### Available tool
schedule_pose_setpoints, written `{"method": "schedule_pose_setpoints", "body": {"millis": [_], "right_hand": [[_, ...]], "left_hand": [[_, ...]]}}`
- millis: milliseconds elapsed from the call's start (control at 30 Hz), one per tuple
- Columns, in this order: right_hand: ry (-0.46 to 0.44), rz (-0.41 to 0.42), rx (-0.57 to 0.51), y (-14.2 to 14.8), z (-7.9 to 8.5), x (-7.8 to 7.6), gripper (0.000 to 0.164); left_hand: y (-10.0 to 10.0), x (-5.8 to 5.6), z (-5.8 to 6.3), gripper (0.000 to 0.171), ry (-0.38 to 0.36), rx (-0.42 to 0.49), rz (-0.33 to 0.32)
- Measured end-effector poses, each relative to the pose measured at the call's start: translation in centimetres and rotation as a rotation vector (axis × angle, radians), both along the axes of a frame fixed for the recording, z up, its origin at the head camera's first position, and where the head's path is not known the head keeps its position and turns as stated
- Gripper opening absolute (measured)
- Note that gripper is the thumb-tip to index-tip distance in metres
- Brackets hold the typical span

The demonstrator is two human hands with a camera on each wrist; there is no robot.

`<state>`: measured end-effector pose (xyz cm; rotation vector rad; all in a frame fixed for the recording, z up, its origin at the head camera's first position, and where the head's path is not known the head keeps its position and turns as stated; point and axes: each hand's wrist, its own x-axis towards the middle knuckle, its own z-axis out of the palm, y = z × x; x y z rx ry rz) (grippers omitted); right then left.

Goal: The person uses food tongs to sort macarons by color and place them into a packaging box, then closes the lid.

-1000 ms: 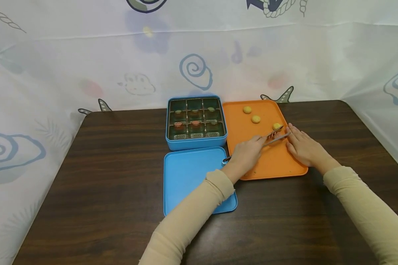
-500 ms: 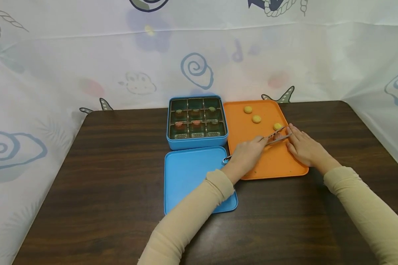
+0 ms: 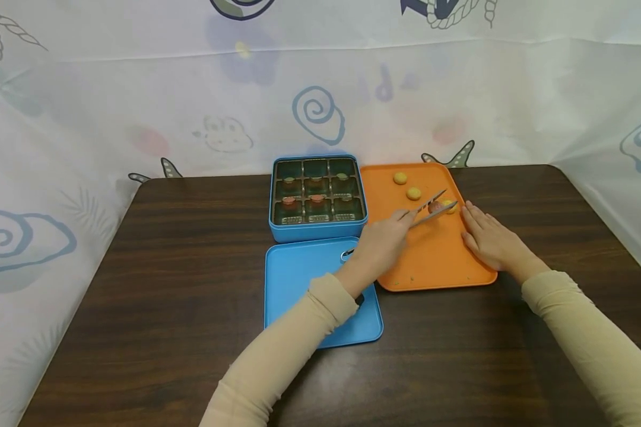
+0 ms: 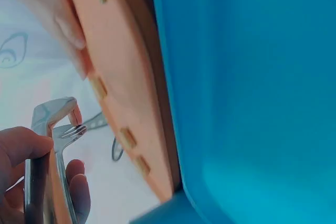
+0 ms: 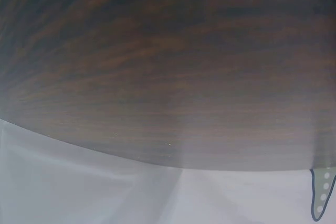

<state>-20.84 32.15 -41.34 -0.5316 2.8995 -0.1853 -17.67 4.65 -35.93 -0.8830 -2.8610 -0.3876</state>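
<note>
Metal tongs sit over the orange tray, gripped in the left hand, arms apart around a reddish-brown ball. Right hand lies straight-fingered on tray edge. Left wrist alone resolves the fork-like tip. Pale marks in the compartment insert may be lettering, unreadable.

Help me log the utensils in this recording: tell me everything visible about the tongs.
The tongs look like shiny, silvery metal, with two narrow arms standing apart; one ends in fork-like tines, the other in a bent tip. A small ring shows at the rear end. The left hand grips them, and they point forward and right, over the orange tray. A reddish-brown ball appears between the tips; whether they pinch it is unclear.
</note>
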Motion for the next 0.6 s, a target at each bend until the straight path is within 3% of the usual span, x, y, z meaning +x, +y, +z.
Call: {"method": "schedule_pose_setpoints", "body": {"millis": [233, 467, 600], "right_hand": [[-0.006, -0.001, 0.005, 0.0, -0.1, -0.1, 0.064], [-0.010, -0.004, 0.006, 0.1, -0.2, -0.2, 0.065], [-0.003, -0.002, 0.001, 0.1, -0.2, -0.1, 0.064]], "left_hand": [[-2.5, 0.1, 1.5, 0.042, 0.049, 0.047, 0.032], [-5.3, -0.3, 2.2, 0.040, 0.092, 0.159, 0.039], [-7.0, -0.5, 2.6, 0.041, 0.083, 0.207, 0.077]]}}
